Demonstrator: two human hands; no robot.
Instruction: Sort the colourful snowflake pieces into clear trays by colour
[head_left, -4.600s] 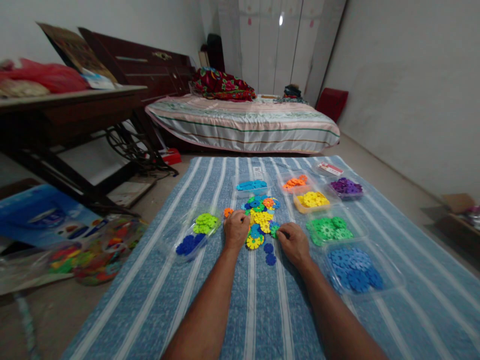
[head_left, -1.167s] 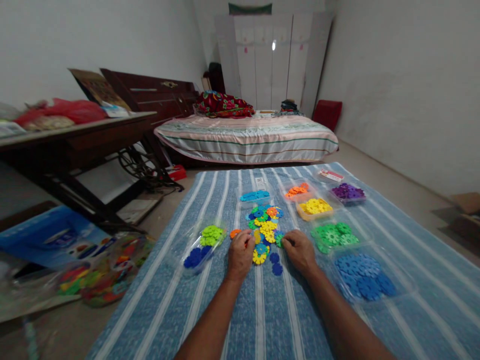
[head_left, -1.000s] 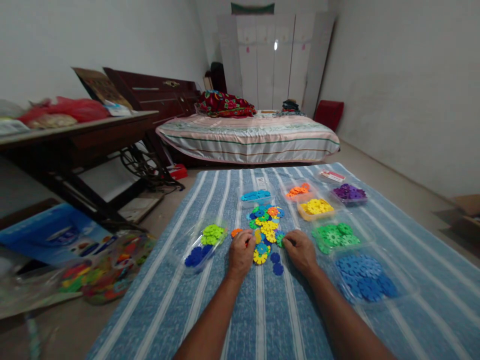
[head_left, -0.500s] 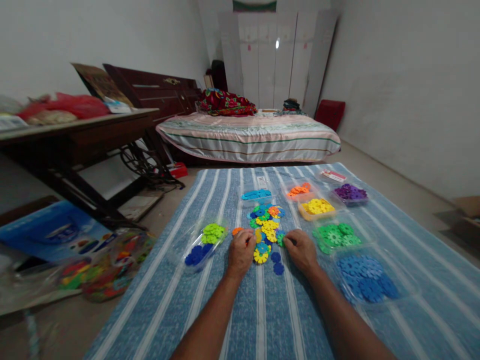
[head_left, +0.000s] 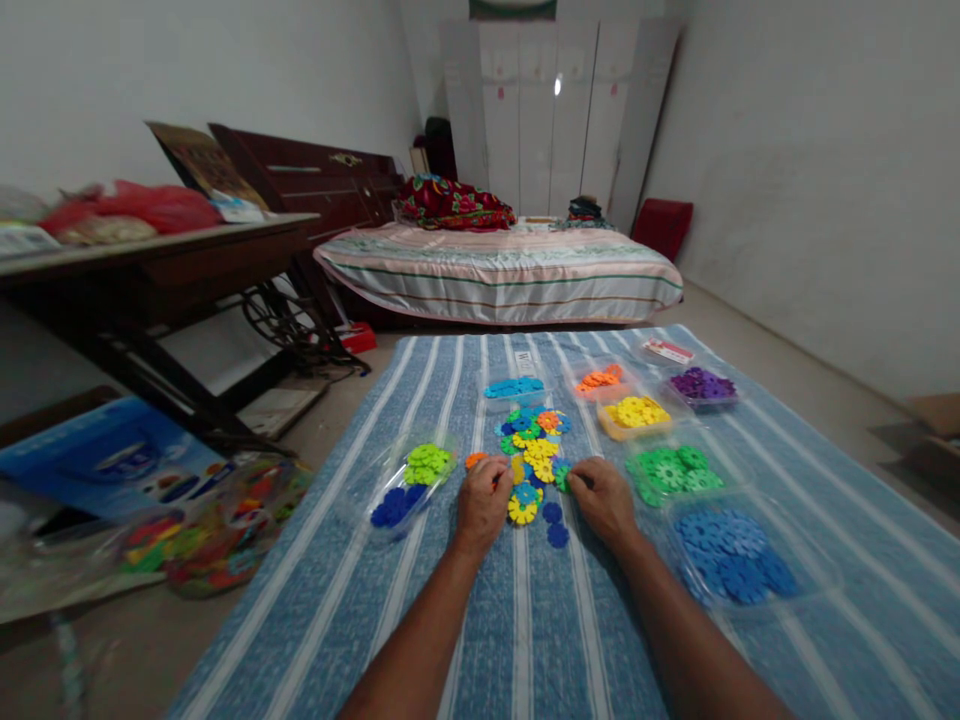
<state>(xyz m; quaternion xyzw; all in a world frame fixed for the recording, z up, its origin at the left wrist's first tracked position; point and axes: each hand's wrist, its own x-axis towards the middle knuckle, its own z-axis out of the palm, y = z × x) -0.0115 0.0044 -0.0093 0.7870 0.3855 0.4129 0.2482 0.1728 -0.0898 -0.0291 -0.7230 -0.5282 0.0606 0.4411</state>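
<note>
A loose pile of flower-shaped plastic discs [head_left: 540, 450] in yellow, blue, green and orange lies on the striped cloth between my hands. My left hand [head_left: 482, 505] rests at the pile's left side, fingers curled together. An orange disc [head_left: 475, 460] lies by its knuckles, and a bit of orange shows at the fingers; what they hold is hidden. My right hand [head_left: 604, 498] is closed at the pile's right side. Its fingertips meet the edge of a green disc [head_left: 561, 478]; whether they pinch it is hidden. Dark blue discs [head_left: 556, 530] lie nearer me, between the wrists.
On the left stands a clear tray [head_left: 439, 505] of lime and dark blue discs. Behind the pile is a box of light blue pieces [head_left: 514, 388]. Orange [head_left: 600, 378], yellow [head_left: 637, 412], purple [head_left: 702, 384], green [head_left: 675, 470] and blue discs [head_left: 735, 555] fill containers to the right.
The view has shifted very slightly. Both hands and the discs stay where they were.
</note>
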